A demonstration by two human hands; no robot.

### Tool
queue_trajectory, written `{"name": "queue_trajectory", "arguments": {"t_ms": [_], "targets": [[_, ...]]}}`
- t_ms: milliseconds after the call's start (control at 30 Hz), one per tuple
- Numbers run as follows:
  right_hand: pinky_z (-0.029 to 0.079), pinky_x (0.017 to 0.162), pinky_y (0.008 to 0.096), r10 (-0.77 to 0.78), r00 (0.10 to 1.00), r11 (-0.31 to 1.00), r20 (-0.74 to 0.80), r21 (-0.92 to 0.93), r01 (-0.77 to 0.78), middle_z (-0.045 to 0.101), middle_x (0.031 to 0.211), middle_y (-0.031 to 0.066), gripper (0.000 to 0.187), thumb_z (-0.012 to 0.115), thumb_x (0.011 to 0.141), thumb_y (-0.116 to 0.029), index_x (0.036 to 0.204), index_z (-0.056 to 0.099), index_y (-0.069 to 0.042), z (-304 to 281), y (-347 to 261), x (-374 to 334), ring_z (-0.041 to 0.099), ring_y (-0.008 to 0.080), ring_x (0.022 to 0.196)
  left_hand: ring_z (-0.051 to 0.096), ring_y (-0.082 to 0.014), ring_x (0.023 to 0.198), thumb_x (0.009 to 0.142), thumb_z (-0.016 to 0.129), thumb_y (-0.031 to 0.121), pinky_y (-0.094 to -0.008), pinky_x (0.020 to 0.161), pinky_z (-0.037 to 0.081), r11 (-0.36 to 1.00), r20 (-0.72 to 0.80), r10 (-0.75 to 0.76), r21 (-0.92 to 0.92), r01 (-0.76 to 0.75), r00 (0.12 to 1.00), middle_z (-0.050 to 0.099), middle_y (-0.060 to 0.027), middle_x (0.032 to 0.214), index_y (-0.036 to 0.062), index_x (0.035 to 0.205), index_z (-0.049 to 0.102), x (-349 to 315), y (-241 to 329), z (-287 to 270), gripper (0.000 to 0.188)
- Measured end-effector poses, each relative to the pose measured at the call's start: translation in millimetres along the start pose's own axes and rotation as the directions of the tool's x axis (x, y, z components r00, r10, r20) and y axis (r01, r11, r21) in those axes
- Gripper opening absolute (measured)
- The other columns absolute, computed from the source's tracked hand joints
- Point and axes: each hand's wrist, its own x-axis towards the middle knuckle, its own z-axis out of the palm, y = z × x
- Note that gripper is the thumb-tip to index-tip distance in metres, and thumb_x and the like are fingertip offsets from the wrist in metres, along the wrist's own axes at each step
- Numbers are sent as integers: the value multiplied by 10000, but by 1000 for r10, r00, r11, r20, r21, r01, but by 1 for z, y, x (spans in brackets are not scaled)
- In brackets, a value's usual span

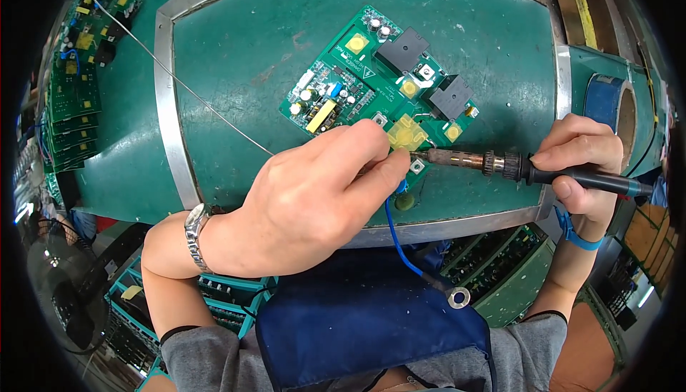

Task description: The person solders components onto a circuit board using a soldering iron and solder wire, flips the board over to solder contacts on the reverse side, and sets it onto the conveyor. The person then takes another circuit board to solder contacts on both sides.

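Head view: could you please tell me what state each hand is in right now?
Left hand: closed in a pinch, apparently on the thin wire running behind it.
Right hand: closed, holding the soldering iron.

this looks like an electronics assembly workshop. the workbench (243,77) has a scuffed green top framed by metal edging (171,127), and on it lies a green circuit board (377,90) crowded with capacitors, black relays (402,51) and yellow patches. a soldering iron (500,165) is at the board, and thin solder wire (179,80) runs in from the upper left. more populated boards (75,99) stand in a dense row along the left side, and open racks (229,308) under the bench carry others, which suggests batch work rather than a hobby corner. the person wears a dark blue work apron (364,320); a roll of blue tape (604,102) sits at the right.
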Motion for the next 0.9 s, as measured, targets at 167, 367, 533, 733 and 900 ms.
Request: {"name": "queue_trajectory", "arguments": {"t_ms": [167,367,533,733,900], "targets": [[479,559,272,1,999,1000,37,-16,-1,674,753,116,332,756,692,-273,910,784,-24,-6,-6,1,627,175,646,570,-165,624,714,762,-73,-279,525,467,1000,10,-7,-26,7,1000,552,-65,824,-5,998,718,5,-1,-9,295],[477,553,266,-22,998,1000,67,-9,23,675,755,118,347,757,668,-261,909,785,-13,-5,-11,8,627,171,626,564,-158,625,745,777,-51,-273,534,453,991,-1,-123,58,123,992,561,-63,826,39,995,741,7,4,-23,268],[479,551,263,-36,996,999,77,-24,38,671,757,118,355,755,663,-262,908,783,-7,-4,-14,12,628,170,624,565,-150,640,735,783,-53,-265,534,452,987,-69,-160,1,160,985,559,-56,828,51,992,750,6,5,-26,279],[449,520,251,-94,996,994,6,-61,94,660,747,120,346,765,680,-278,888,780,-2,-8,-17,6,609,168,599,575,-149,651,727,786,-55,-262,542,457,979,-49,-200,25,202,978,556,-55,819,68,984,757,6,6,-35,286],[425,493,245,-120,988,993,-98,-33,117,661,747,120,363,794,738,-338,843,767,8,0,-27,-2,583,157,553,586,-154,650,722,787,-51,-265,537,455,975,-80,-223,-20,222,972,569,-58,800,56,967,751,-2,4,-33,269]]}}
